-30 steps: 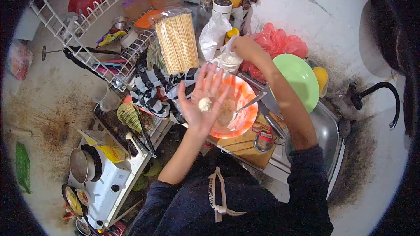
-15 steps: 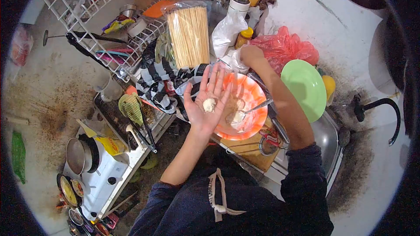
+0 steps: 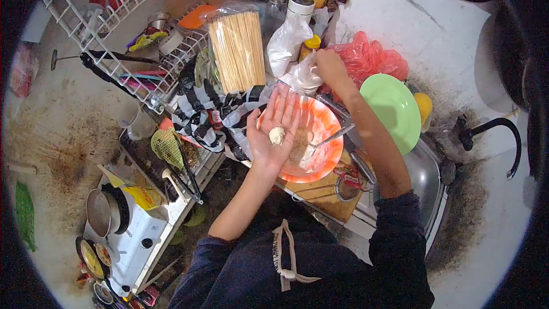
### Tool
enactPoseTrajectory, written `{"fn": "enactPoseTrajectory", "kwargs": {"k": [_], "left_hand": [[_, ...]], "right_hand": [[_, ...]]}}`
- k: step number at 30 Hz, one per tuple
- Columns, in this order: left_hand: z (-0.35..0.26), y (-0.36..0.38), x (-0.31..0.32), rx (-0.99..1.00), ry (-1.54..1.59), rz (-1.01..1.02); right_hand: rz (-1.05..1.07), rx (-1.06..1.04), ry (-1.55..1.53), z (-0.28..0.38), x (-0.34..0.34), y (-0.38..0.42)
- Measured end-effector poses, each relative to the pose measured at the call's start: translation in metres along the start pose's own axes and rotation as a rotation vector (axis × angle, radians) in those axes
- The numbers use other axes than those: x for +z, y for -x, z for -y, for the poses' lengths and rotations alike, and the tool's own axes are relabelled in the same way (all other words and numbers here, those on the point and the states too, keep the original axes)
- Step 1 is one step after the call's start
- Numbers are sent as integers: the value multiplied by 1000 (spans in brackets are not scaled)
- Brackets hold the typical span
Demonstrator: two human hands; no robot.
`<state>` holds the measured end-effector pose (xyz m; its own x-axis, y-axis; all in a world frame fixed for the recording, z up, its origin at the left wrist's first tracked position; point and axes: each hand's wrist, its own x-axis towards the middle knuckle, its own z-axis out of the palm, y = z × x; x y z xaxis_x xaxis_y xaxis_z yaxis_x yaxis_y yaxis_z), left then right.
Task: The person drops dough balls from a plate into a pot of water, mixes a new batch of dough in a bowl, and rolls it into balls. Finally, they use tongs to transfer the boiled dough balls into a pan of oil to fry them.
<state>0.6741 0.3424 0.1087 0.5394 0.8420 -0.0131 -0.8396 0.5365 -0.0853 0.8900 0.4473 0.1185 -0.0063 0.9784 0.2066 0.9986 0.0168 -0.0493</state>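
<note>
My left hand [image 3: 273, 137] is palm up with fingers stretched, over the left part of an orange and white bowl [image 3: 329, 157]. A small pale dough lump [image 3: 277, 135] lies on its palm. In the bowl are whitish, floury contents [image 3: 306, 157] and a metal spoon [image 3: 333, 136]. My right hand [image 3: 330, 67] is at a small white plastic bag [image 3: 303, 77] behind the bowl, its fingertips hidden at the bag. Beside it stand a yellow-lidded jar [image 3: 310, 46] and a taller white bag [image 3: 284, 48].
A pack of skewers [image 3: 236, 51] and a striped bag [image 3: 200, 111] lie left of the bowl. On the right are a red bag [image 3: 372, 57], a green plate [image 3: 392, 114], a sink [image 3: 424, 180] and a black faucet [image 3: 494, 137]. A stove [image 3: 134, 240] stands at lower left.
My right hand stays near the small white bag, with more of the bag now showing. My left fingers have curled slightly. The whole view has shifted a little.
</note>
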Motion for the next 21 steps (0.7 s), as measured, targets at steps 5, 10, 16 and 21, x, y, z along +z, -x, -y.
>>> {"fn": "enactPoseTrajectory", "kwargs": {"k": [5, 10, 16, 21], "left_hand": [[14, -7, -1, -4, 28, -4], [25, -14, 1, 27, 34, -91], [42, -11, 3, 1, -42, -211], [41, -14, -14, -41, -52, -180]], "right_hand": [[162, 78, -304, -19, -41, -2], [455, 126, -965, -14, -81, 26], [691, -82, -1002, 34, -98, 75], [528, -219, -803, 52, -94, 86]]}}
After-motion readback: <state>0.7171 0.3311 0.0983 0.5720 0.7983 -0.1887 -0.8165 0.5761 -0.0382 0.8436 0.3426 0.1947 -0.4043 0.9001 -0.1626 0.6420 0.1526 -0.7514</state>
